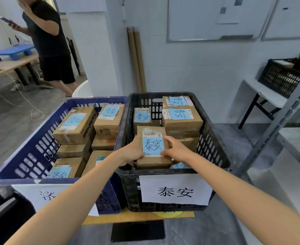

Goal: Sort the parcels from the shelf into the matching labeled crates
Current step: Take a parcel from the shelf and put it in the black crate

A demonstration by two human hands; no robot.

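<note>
Both hands hold one box over the black crate. The left hand grips its left side, the right hand its right. Its long side points away; the free spot lies right below.

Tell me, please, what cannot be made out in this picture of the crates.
Head view:
- Sign on the blue crate: the left forearm covers its second character.
- Left hand: its grip underneath is hidden by the parcel.
- Barcode text: too small to read.
- Shelf, right: cut off by the edge.

Even, bright indoor light; soft shadows; wide-angle edge distortion.
</note>
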